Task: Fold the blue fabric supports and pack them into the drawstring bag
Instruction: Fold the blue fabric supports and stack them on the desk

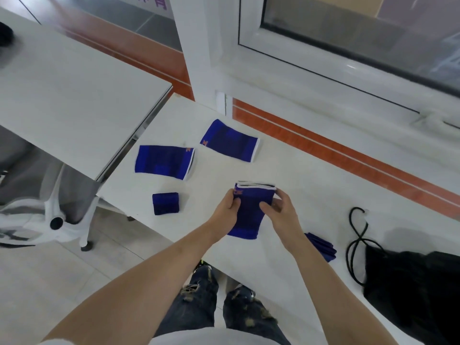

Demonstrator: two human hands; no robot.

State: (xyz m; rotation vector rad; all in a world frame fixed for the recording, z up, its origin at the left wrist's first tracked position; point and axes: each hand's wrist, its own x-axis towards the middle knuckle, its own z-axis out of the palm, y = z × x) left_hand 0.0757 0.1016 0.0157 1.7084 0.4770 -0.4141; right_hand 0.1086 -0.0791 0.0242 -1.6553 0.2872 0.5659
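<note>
- Between both hands, at the near middle of the white table: held support, a blue sleeve with its white-trimmed end pointing away and its plain end toward the body
- Long axis running roughly near-to-far, tilted a little leftward at the near end; fold line likely to fall across that axis, about where the thumbs sit
- Left hand pinching the left edge, thumb on top, fingers tucked under the cloth
- Right hand gripping the right edge, thumb pressed on the top face, fingers curled behind the far corner
- Both hands equally close to the sleeve, one per long edge, so judged a two-handed fold: far trimmed end brought over toward the near end
- Still flat and unfolded, farther back: left flat support and far flat support, well apart from the hands
- Already folded small, to the left near the table edge: folded support
- Just right of the right forearm: another folded blue piece, partly hidden by the arm
- Off to the right, well apart from the sleeve: black drawstring bag with its cord looped on the table; right hand nearer for the packing step
- Whether the bag mouth is open: cannot tell
</note>
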